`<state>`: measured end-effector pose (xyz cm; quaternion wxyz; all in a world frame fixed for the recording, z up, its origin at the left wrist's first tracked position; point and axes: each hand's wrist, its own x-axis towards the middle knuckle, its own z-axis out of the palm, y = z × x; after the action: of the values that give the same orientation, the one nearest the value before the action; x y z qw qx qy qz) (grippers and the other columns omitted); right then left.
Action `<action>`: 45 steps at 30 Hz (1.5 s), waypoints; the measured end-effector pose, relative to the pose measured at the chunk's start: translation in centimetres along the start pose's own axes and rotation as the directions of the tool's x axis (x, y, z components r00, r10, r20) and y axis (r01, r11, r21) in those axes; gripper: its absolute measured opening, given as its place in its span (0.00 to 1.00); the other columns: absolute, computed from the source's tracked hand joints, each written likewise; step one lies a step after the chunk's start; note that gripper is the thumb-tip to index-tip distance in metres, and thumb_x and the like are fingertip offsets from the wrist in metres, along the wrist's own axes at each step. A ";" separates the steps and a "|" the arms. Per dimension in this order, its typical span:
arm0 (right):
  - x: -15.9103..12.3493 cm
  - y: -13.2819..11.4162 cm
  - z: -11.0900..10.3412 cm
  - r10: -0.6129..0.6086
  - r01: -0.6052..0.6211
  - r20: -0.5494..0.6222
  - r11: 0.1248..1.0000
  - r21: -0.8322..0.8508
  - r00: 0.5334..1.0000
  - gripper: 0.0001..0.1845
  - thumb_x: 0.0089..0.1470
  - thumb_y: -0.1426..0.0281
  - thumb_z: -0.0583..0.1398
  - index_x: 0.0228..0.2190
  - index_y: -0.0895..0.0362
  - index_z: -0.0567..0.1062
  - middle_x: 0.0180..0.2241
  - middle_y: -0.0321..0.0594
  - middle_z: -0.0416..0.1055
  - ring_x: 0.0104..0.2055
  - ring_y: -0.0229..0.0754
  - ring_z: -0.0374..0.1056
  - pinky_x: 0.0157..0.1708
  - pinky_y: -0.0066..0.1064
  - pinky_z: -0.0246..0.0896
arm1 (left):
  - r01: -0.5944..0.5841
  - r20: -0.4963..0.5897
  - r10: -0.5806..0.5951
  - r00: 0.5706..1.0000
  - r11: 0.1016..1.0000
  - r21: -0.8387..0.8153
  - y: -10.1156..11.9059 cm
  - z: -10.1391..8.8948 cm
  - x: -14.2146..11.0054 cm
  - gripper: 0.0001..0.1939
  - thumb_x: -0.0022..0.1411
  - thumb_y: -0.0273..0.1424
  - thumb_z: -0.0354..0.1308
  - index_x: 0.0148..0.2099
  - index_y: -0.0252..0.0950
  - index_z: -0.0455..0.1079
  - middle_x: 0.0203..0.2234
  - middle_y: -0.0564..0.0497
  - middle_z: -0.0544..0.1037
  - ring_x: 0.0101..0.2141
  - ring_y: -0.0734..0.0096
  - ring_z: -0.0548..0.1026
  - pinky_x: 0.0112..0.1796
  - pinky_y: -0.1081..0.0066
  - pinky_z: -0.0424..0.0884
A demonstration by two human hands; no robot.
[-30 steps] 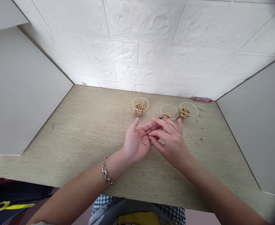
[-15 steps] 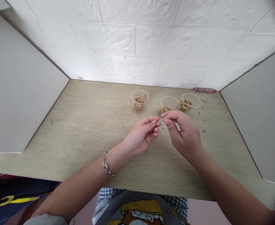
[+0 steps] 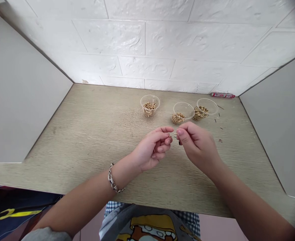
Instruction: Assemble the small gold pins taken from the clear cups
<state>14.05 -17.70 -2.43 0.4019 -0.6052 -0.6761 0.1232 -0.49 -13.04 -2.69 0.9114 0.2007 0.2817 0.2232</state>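
One red tube (image 3: 222, 95), label unreadable, beyond three clear plastic cups (image 3: 149, 97)

Glossy clear plastic cups (image 3: 150, 96), brassy metal pins (image 3: 149, 109), matt wood-grain tabletop (image 3: 92, 140)

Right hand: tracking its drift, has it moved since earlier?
Yes, back: the right hand now sits clear of the middle plastic cup, which it overlapped earlier.

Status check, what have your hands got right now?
Right hand pinching small gold pin. Left hand curled beside it. Three clear plastic cups of pins beyond, not touched.
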 end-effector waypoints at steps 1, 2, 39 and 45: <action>0.0 -0.1 0.0 0.004 -0.004 0.002 1.000 0.007 1.000 0.14 0.58 0.68 0.52 0.22 0.57 0.66 0.17 0.31 0.63 0.19 0.32 0.58 0.20 0.24 0.53 | 0.004 0.004 -0.004 1.000 1.000 0.009 0.0 0.0 0.0 0.04 0.56 0.24 0.53 0.35 0.35 0.63 0.19 0.60 0.61 0.13 0.89 0.53 0.11 0.87 0.43; -0.1 -0.1 0.0 0.010 -0.010 0.002 1.000 0.014 1.000 0.15 0.58 0.68 0.52 0.21 0.57 0.65 0.16 0.30 0.61 0.18 0.31 0.57 0.19 0.24 0.52 | 0.009 0.009 -0.010 1.000 1.000 0.020 -0.1 0.0 -0.1 0.03 0.56 0.25 0.53 0.35 0.36 0.63 0.19 0.60 0.59 0.13 0.89 0.52 0.11 0.87 0.42; -0.1 0.5 1.9 0.176 -0.166 -0.024 0.960 0.226 0.984 0.17 0.58 0.64 0.52 0.20 0.57 0.64 0.16 0.30 0.59 0.19 0.31 0.54 0.20 0.24 0.50 | -0.052 -0.004 0.052 0.999 0.998 -0.027 0.3 -0.1 0.4 0.04 0.61 0.23 0.48 0.34 0.37 0.60 0.16 0.61 0.55 0.12 0.88 0.52 0.10 0.87 0.42; -0.1 0.3 2.1 0.170 -0.158 -0.028 0.955 0.251 0.985 0.17 0.58 0.64 0.53 0.20 0.57 0.64 0.17 0.30 0.58 0.19 0.30 0.53 0.20 0.23 0.49 | -0.049 0.013 0.049 0.999 0.998 -0.033 0.2 -0.3 0.6 0.04 0.62 0.23 0.48 0.35 0.37 0.60 0.16 0.61 0.56 0.12 0.88 0.52 0.10 0.87 0.42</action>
<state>12.82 -17.04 -4.04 0.4794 -0.6071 -0.5926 0.2246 -0.27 -12.46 -3.02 0.9106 0.1941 0.2668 0.2488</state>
